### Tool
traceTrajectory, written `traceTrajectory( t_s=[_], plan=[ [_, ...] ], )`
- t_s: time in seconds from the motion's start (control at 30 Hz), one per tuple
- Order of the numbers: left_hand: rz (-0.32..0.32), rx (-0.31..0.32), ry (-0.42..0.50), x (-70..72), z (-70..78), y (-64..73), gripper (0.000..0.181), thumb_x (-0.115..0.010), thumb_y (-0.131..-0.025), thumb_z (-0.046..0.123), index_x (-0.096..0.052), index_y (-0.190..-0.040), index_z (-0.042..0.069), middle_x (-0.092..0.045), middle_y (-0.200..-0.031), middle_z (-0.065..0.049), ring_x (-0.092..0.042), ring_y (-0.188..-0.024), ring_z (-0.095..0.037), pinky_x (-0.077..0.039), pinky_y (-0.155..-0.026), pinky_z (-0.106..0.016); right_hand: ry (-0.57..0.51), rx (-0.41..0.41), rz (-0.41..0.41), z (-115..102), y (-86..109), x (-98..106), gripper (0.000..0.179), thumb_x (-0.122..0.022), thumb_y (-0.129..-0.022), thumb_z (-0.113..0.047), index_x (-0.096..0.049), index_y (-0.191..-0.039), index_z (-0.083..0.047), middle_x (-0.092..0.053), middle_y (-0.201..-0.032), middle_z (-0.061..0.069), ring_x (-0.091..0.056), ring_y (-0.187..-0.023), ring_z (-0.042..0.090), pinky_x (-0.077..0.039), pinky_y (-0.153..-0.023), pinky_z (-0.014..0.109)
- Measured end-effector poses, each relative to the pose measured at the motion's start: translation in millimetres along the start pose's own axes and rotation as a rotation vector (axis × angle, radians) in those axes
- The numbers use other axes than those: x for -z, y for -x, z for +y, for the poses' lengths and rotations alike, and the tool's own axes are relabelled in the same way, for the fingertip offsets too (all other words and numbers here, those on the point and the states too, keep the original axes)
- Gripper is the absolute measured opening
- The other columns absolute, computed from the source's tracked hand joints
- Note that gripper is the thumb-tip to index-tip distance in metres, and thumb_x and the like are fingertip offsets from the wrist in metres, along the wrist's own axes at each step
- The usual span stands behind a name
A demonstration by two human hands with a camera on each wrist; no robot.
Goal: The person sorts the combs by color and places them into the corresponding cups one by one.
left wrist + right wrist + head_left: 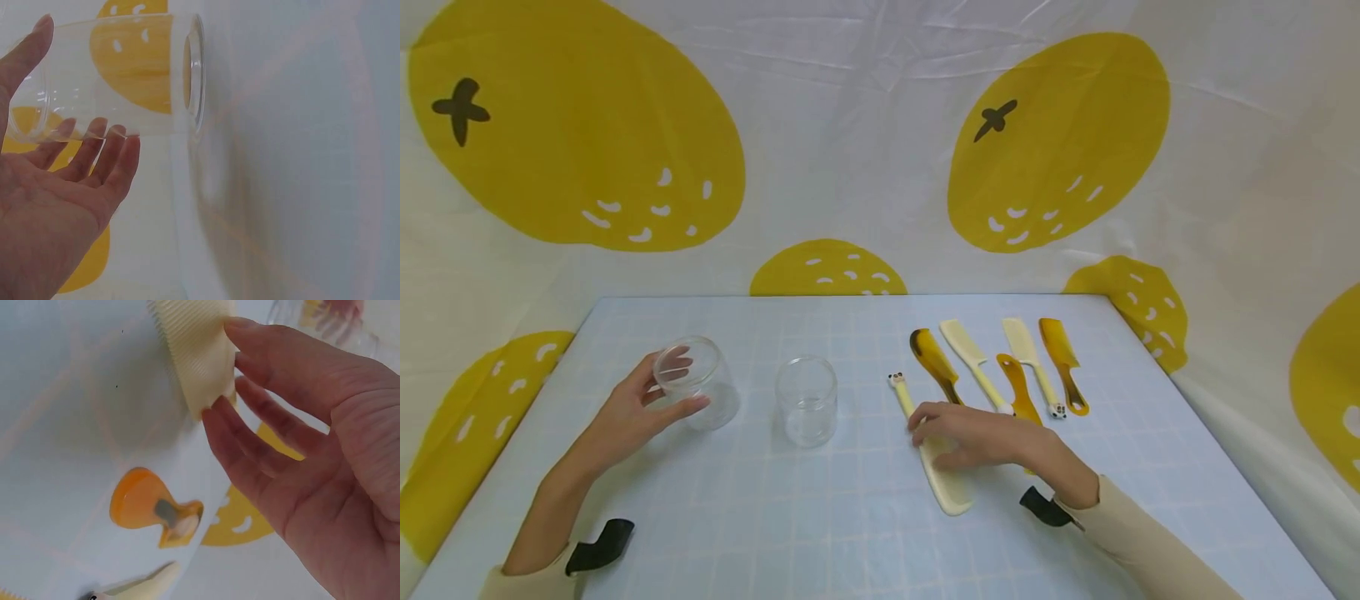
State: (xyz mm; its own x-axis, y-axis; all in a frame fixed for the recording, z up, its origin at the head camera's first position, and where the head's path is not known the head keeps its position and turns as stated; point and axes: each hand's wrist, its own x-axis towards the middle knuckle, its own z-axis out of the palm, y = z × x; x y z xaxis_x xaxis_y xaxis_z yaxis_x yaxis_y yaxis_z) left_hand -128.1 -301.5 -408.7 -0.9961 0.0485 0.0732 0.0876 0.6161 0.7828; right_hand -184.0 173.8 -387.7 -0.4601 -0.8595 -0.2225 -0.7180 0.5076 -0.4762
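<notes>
Left side of surface [737, 533]: one glass [713, 387] within left hand [632, 417]; second glass [807, 404] just right of it, apart. Farther right, one comb [943, 486] under right hand [973, 437], handle toward far edge. Five more combs [1018, 387] behind and right; third from left passes beneath right hand. Sheet [850, 167] behind everything.

Seemingly staged booth: yellow-patterned backdrop [850, 150] behind and beside pale checked tabletop [767, 517].

My sleeves [1150, 537] beige. 3 cream combs [947, 483], 3 amber combs [1062, 360]. Table [730, 525] pale blue, grid-lined. Backdrop [850, 150] white, yellow fruit motifs [580, 133].
</notes>
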Motion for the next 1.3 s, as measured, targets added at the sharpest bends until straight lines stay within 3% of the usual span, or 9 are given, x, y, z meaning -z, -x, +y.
traceTrajectory(
  t_s=[0.1, 0.33, 0.4, 0.53, 0.7, 0.83, 0.93, 1.1, 1.3],
  plan=[
    [-0.001, 0.014, -0.005, -0.4, -0.5, 0.4, 0.084, -0.075, -0.095, 0.038, -0.029, -0.16, 0.013, -0.044, -0.152, -0.023, -0.043, -0.137, -0.043, -0.046, -0.111, -0.035, -0.029, 0.034, 0.012, 1.7, -3.6, 0.2, 0.028, -0.075, -0.095, -0.01, -0.071, -0.122, -0.006, -0.056, -0.136, 0.005, -0.055, -0.123, 0.019, -0.049, -0.106, 0.033],
    [-0.006, 0.018, -0.001, -0.6, -1.3, -0.5, 0.083, -0.075, -0.095, 0.038, -0.03, -0.159, 0.012, -0.044, -0.152, -0.022, -0.042, -0.137, -0.042, -0.045, -0.111, -0.03, -0.066, 0.068, 0.043, 1.4, -13.1, -5.1, 0.03, -0.077, -0.094, -0.015, -0.07, -0.12, -0.003, -0.055, -0.131, 0.007, -0.057, -0.113, 0.019, -0.051, -0.1, 0.029],
    [-0.011, 0.013, 0.01, -0.6, -1.5, -0.9, 0.084, -0.075, -0.095, 0.037, -0.029, -0.16, 0.011, -0.043, -0.152, -0.024, -0.041, -0.138, -0.043, -0.044, -0.113, -0.049, -0.062, 0.064, 0.057, -0.1, -15.9, -6.8, 0.032, -0.078, -0.093, -0.018, -0.07, -0.12, -0.003, -0.055, -0.13, 0.006, -0.058, -0.108, 0.018, -0.053, -0.096, 0.027],
    [-0.01, 0.019, 0.001, -0.2, -1.8, -1.1, 0.083, -0.075, -0.095, 0.037, -0.029, -0.159, 0.012, -0.044, -0.152, -0.022, -0.042, -0.138, -0.041, -0.045, -0.113, -0.038, -0.058, 0.068, 0.084, -3.2, -20.4, -9.9, 0.034, -0.079, -0.092, -0.019, -0.071, -0.12, -0.002, -0.057, -0.128, 0.007, -0.059, -0.102, 0.018, -0.054, -0.092, 0.026],
    [-0.014, 0.023, 0.01, -0.9, -2.6, -1.3, 0.084, -0.075, -0.095, 0.037, -0.028, -0.16, 0.012, -0.044, -0.152, -0.023, -0.042, -0.137, -0.043, -0.042, -0.111, -0.058, -0.054, 0.071, 0.073, -4.6, -21.0, -9.5, 0.034, -0.08, -0.091, -0.017, -0.07, -0.12, -0.003, -0.057, -0.129, 0.008, -0.061, -0.104, 0.017, -0.054, -0.094, 0.026],
    [-0.006, 0.01, 0.013, -1.4, -4.4, -0.8, 0.084, -0.076, -0.094, 0.038, -0.03, -0.159, 0.012, -0.045, -0.151, -0.022, -0.042, -0.137, -0.042, -0.043, -0.11, -0.022, -0.055, 0.043, -0.018, -6.1, -16.1, -5.4, 0.039, -0.08, -0.09, -0.012, -0.069, -0.127, -0.01, -0.051, -0.14, 0.007, -0.056, -0.119, 0.018, -0.05, -0.101, 0.028],
    [0.003, 0.001, 0.009, -1.4, -4.7, -0.1, 0.082, -0.076, -0.094, 0.039, -0.032, -0.158, 0.012, -0.047, -0.149, -0.021, -0.044, -0.136, -0.04, -0.031, -0.088, 0.003, -0.031, 0.028, -0.072, -8.4, -12.3, -3.0, 0.046, -0.08, -0.089, -0.006, -0.067, -0.132, -0.015, -0.046, -0.147, 0.006, -0.049, -0.129, 0.019, -0.047, -0.105, 0.029],
    [0.004, 0.007, 0.007, -1.0, -3.6, 0.3, 0.083, -0.076, -0.094, 0.04, -0.031, -0.158, 0.012, -0.047, -0.149, -0.021, -0.044, -0.136, -0.04, -0.032, -0.088, 0.003, 0.018, -0.013, -0.088, -14.0, -12.3, -3.0, 0.05, -0.081, -0.087, -0.003, -0.066, -0.131, -0.022, -0.044, -0.149, 0.002, -0.044, -0.132, 0.019, -0.045, -0.108, 0.03],
    [-0.011, 0.024, 0.019, -1.3, -0.7, -0.1, 0.084, -0.075, -0.095, 0.037, -0.028, -0.16, 0.013, -0.043, -0.152, -0.023, -0.041, -0.138, -0.044, -0.041, -0.111, -0.059, 0.17, 0.022, -0.043, -20.6, -12.9, -3.0, 0.045, -0.084, -0.086, -0.009, -0.066, -0.125, -0.023, -0.049, -0.143, 0.003, -0.042, -0.131, 0.023, -0.047, -0.106, 0.032]
  ],
)
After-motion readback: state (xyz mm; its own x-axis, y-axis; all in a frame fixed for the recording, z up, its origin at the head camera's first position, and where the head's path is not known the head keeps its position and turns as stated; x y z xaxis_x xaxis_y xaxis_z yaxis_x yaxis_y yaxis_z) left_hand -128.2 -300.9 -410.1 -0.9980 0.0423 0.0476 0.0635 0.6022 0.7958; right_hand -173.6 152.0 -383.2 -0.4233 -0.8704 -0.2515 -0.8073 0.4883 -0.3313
